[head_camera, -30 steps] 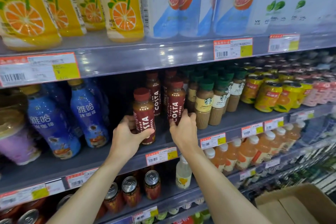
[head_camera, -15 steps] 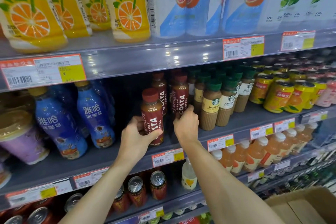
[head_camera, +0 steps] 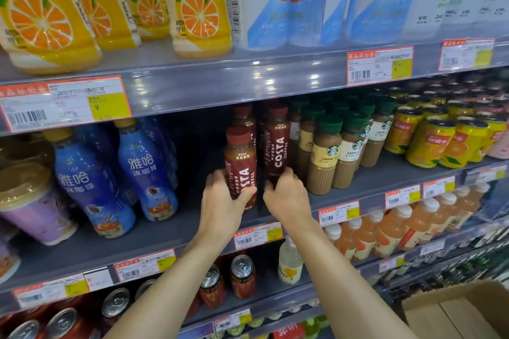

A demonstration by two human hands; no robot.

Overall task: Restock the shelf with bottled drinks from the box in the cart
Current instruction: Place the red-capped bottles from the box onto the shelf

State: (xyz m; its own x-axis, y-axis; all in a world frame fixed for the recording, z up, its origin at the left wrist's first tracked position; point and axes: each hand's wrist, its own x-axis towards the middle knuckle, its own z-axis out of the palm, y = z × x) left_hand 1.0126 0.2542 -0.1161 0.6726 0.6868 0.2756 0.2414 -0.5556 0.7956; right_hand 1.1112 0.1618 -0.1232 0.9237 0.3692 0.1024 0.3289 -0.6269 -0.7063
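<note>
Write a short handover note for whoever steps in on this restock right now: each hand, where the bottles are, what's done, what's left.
Left hand grips the front Costa bottle low on its body, on the middle shelf.
Right hand curls round the base of the second Costa bottle, beside the Starbucks bottles.
Done: both stand upright, more Costa behind.
Left: release, straighten them, go back to the cardboard box at lower right; its contents are not visible.

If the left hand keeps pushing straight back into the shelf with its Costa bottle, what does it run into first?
Probably the next red-capped Costa bottle standing right behind the front Costa bottle that the left hand grips. The gap between them is hard to judge from the head view.
</note>
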